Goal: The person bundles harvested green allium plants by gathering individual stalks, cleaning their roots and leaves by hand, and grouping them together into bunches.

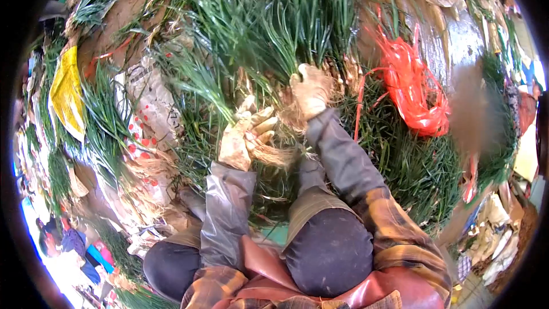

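Both my hands wear pale, dirt-stained gloves. My left hand [243,137] is closed round a small bunch of green stalks [211,91], palm up, with the stringy pale roots hanging out on its right side. Just right of it, my right hand [311,90] has its fingers curled at the root ends of the large pile of long green stalks [274,17]; what lies under its fingers is hidden. More loose greens lie beneath and between the two hands.
A tangle of red plastic string [414,88] lies to the right. At the left are a yellow bag [67,94], a red-dotted sack [151,109] and another bunch with roots [108,114]. My knees [329,252] are at the bottom. A brown blurred shape [477,111] stands at the right.
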### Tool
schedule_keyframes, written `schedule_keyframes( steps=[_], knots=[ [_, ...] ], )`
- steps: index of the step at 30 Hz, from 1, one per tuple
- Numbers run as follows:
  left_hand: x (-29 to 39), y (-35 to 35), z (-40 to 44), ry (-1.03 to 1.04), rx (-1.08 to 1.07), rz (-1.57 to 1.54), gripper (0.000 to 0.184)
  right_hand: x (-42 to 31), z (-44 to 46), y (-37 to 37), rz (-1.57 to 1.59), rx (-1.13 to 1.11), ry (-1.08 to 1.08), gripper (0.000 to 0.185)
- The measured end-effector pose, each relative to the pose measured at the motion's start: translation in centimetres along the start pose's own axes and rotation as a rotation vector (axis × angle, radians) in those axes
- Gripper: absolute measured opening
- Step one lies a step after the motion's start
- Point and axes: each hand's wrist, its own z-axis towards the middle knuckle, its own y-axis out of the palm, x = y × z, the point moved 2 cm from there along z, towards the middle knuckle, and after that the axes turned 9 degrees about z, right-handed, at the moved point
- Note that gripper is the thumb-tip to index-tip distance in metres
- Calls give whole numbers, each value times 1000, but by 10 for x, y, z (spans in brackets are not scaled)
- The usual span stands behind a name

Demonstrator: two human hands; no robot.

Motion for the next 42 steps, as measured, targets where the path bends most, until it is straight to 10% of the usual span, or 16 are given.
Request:
schedule_keyframes(
  steps=[1,3,5,7,10,16,18,21,24,29,32,34,36,39,42],
  knots=[
    [0,0,1,38,17,66,50,-6,-16,-3,274,-22,-8,16],
    [-6,13,1,30,63,39,48,-10,-31,-4,-158,-110,-566,11],
    [-15,8,4,-94,130,184,39,-24,-61,-16,874,-390,-103,21],
    [-28,0,7,-187,229,329,31,-10,-67,15,274,-256,-456,30],
    [-30,4,7,-147,137,204,24,-41,-66,-22,1063,-453,341,26],
    [-14,7,0,-77,273,249,21,-1,-44,25,1266,-180,25,23],
    [-19,-12,3,25,187,213,20,-6,-31,-16,1211,-309,459,18],
    [-4,-18,-3,-66,164,348,27,21,-20,-7,1856,-450,508,16],
    [-4,1,-3,-41,156,142,48,-3,-39,-26,1492,-690,246,18],
    [-22,21,5,-15,339,380,24,-35,-73,-1,743,-363,-327,25],
    [-16,8,-2,-29,193,380,26,-29,-64,-11,1172,-386,208,20],
    [-7,10,-9,-49,129,150,28,7,-39,-1,1234,-83,129,34],
    [-9,9,-9,-48,92,172,29,1,-33,-25,1154,-547,423,39],
    [-24,2,-3,-145,60,211,29,-45,-63,-32,1077,-782,273,30],
    [-27,-2,-3,-220,88,283,31,-29,-55,-4,933,-379,164,15]
  ],
)
